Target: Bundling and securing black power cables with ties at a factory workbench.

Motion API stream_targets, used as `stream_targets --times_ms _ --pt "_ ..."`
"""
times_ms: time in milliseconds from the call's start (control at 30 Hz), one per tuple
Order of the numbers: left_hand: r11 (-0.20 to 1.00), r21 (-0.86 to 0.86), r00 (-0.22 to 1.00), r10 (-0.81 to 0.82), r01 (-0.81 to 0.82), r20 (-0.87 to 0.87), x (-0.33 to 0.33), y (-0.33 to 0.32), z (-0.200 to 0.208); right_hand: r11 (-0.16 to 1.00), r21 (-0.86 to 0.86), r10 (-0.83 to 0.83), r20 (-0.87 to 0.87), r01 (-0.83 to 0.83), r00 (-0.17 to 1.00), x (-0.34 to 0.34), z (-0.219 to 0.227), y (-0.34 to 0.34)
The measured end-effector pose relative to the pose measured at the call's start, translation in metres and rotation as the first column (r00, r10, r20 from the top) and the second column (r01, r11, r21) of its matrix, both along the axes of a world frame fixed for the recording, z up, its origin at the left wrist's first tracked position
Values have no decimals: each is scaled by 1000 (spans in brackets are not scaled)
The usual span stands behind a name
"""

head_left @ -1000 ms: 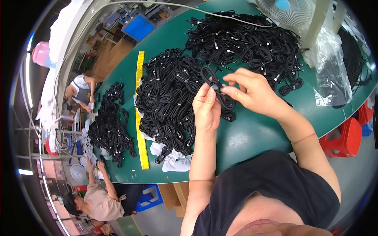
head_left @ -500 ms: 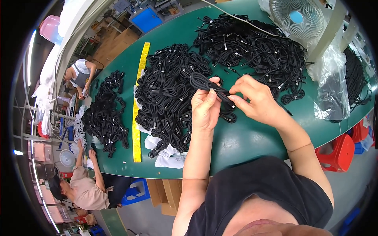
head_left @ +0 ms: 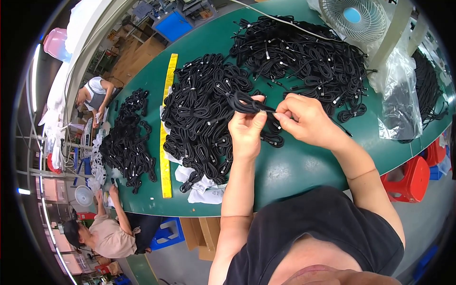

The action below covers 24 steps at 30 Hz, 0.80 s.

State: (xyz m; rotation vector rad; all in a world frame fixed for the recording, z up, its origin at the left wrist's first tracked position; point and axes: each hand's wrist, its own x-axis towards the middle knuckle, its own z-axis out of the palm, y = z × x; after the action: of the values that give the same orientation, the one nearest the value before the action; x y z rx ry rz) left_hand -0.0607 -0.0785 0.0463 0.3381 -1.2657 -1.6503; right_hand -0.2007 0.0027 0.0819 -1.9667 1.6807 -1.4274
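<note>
My left hand (head_left: 247, 130) is raised, fingers curled and pinched at the thumb. My right hand (head_left: 304, 121) meets it, fingertips pinched too, both forearms bare.

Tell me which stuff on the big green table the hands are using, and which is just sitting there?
In use:
- left hand and right hand, both gripping the coiled black cable
- heap of bundled black cables right beside them

Just sitting there:
- yellow ruler strip
- white fan
- clear plastic bag
- red stool

Black cables (head_left: 204, 109), green table (head_left: 304, 166), yellow ruler (head_left: 166, 128).
</note>
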Motion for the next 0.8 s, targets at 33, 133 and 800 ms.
stream_targets --times_ms 33,133,800 --pt "998 -25 997 -48 49 55 -1 3 -1 1000 -13 6 22 -6 1000 3 -1 1" --pt "965 129 973 -228 229 -22 -2 1 -7 1000 -21 10 33 -9 999 5 3 3" --pt "943 196 963 -251 267 -102 -3 0 -7 998 -23 -61 -142 58 988 1 2 4"
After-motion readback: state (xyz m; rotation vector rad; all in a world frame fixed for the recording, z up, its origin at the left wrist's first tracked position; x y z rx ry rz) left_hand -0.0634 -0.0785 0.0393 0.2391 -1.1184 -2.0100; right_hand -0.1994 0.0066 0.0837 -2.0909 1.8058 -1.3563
